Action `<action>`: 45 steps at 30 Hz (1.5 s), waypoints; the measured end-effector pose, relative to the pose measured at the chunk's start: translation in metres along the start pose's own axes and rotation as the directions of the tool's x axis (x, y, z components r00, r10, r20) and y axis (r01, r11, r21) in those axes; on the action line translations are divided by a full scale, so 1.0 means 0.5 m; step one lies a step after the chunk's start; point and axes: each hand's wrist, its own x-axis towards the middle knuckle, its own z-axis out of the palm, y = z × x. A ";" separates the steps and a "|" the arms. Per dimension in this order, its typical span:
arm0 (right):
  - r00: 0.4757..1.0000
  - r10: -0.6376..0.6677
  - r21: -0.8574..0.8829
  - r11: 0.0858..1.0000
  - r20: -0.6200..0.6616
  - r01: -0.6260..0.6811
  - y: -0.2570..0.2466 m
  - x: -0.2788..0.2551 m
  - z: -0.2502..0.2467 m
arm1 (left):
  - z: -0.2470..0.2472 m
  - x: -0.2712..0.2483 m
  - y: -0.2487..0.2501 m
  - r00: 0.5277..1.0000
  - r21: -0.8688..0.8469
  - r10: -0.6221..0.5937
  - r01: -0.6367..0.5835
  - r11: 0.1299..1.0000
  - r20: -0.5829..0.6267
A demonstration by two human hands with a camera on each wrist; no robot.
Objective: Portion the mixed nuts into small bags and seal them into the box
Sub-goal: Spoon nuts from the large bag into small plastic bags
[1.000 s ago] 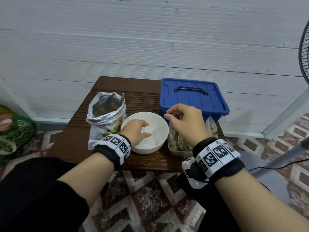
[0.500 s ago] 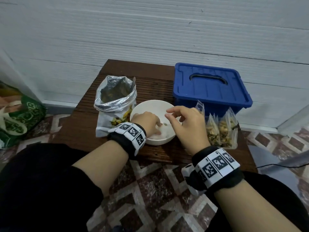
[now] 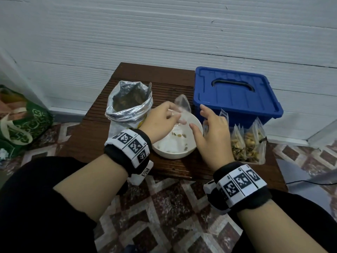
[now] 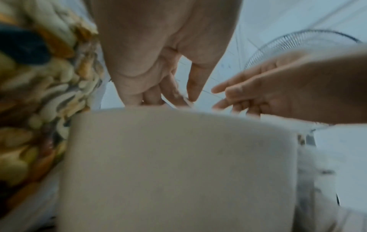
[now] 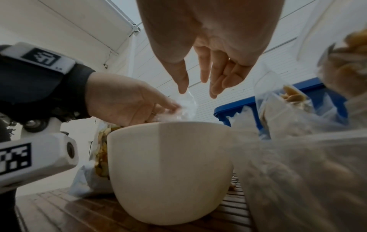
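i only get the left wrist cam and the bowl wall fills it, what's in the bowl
Observer: The white bowl holds only a few scattered nuts; most of its floor is bare.
Operator: is my left hand holding something
Observer: Yes, the left hand pinches an empty clear small bag above the bowl.
Operator: box open yet
Observer: No, the blue box has its lid on, behind the filled bags.

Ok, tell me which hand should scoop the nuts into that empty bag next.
Right. The left hand already pinches the empty small bag over the white bowl. The right hand is open, holds nothing and hovers beside the bowl's few nuts.
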 end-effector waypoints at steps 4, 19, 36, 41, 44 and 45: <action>0.986 0.161 0.183 0.969 0.050 -0.168 -0.012 0.002 -0.006 | -0.002 -0.003 0.016 0.999 -0.197 -0.046 0.050 0.979 0.024; 0.962 0.271 0.470 0.844 0.041 -0.258 0.006 0.010 -0.026 | 0.002 -0.004 0.013 0.984 -0.394 -0.139 0.085 0.915 -0.111; 0.966 0.218 0.482 0.837 0.142 -0.260 0.003 0.008 -0.032 | -0.013 -0.013 -0.010 0.783 0.599 0.538 -0.602 0.528 0.313; 0.961 0.236 0.538 0.797 0.141 -0.274 -0.003 0.008 -0.033 | -0.012 -0.013 -0.003 0.819 0.530 0.522 -0.559 0.638 0.236; 0.956 0.251 0.566 0.770 0.156 -0.294 -0.003 0.009 -0.030 | -0.013 -0.011 -0.002 0.839 0.436 0.523 -0.532 0.726 0.152; 0.955 0.252 0.564 0.771 0.156 -0.295 -0.002 0.009 -0.030 | -0.012 -0.010 -0.002 0.844 0.406 0.522 -0.523 0.749 0.123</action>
